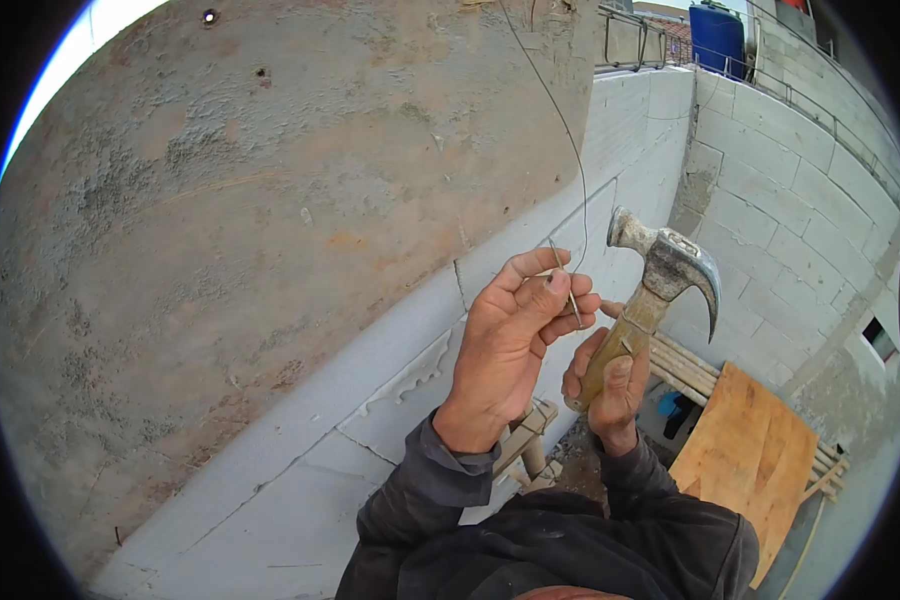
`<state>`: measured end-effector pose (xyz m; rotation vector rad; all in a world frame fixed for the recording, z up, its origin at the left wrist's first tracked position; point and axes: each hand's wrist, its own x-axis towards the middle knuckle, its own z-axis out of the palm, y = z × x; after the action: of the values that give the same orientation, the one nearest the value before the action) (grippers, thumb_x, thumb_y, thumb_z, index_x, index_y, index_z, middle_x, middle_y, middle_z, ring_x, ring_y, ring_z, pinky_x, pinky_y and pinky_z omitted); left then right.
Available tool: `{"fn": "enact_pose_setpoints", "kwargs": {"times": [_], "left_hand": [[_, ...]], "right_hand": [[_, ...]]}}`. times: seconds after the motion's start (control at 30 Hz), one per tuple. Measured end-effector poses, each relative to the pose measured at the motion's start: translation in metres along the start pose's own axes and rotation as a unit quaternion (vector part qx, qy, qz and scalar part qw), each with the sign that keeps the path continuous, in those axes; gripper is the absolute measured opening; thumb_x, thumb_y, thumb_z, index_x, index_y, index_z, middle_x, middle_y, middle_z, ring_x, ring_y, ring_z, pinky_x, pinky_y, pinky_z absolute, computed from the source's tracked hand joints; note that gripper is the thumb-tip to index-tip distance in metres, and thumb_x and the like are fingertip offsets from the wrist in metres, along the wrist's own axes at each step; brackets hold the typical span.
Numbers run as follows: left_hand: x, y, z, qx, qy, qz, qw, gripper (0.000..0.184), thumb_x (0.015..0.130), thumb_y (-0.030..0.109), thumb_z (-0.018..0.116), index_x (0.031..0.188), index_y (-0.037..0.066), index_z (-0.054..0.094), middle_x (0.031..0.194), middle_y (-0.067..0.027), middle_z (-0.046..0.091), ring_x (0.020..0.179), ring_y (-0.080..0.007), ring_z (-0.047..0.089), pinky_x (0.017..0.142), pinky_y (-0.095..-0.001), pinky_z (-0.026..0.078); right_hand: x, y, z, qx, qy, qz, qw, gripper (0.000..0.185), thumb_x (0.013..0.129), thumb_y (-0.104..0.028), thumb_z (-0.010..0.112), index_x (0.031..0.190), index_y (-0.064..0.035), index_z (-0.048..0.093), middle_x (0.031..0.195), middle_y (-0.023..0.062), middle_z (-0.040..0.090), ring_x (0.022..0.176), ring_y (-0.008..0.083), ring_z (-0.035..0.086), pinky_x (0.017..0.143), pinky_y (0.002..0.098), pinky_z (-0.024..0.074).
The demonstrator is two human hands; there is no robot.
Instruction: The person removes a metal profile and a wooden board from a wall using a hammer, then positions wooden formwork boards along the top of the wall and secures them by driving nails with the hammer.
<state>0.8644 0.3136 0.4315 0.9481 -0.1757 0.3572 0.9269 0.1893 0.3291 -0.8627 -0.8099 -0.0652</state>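
In the middle of the head view my left hand (515,335) is closed in a pinch, with a thin nail (575,312) between thumb and fingers. A thin dark wire (568,125) hangs from above and runs down to these fingertips; whether they grip it too, I cannot tell. Just to the right, my right hand (613,385) is wrapped round the wooden handle of a claw hammer (670,262). Its worn metal head points up, the claw curving to the right. Both hands are raised in front of the wall, close together.
A large rough grey panel (270,220) stands at left over a white block wall (360,440). Another block wall (770,190) rises at right. Below lie a plywood sheet (745,455) and bamboo poles (682,365). A blue drum (717,40) stands at the top.
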Motion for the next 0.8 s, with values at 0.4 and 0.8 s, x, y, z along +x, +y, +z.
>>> {"fn": "enact_pose_setpoints", "kwargs": {"times": [0.4, 0.8], "left_hand": [[0.062, -0.01, 0.008, -0.223, 0.039, 0.026, 0.974, 0.017, 0.104, 0.007, 0.061, 0.119, 0.0, 0.065, 0.118, -0.0099, 0.071, 0.12, -0.0208, 0.067, 0.106, -0.0361, 0.059], [0.066, -0.01, 0.012, -0.202, 0.055, -0.005, 0.978, 0.021, 0.106, 0.015, 0.06, 0.126, 0.008, 0.061, 0.131, -0.0028, 0.065, 0.133, -0.0207, 0.056, 0.122, -0.0532, 0.036]], "right_hand": [[0.008, -0.009, -0.017, -0.047, -0.001, -0.041, 0.998, 0.069, 0.108, -0.045, 0.05, 0.149, 0.0072, 0.032, 0.074, 0.0063, 0.054, 0.054, 0.0115, 0.052, 0.049, 0.025, 0.0448], [0.017, 0.008, -0.024, -0.239, -0.033, -0.022, 0.97, 0.053, 0.108, -0.03, 0.053, 0.144, 0.0056, 0.038, 0.072, 0.0044, 0.055, 0.05, 0.0094, 0.049, 0.049, 0.0229, 0.0414]]}}
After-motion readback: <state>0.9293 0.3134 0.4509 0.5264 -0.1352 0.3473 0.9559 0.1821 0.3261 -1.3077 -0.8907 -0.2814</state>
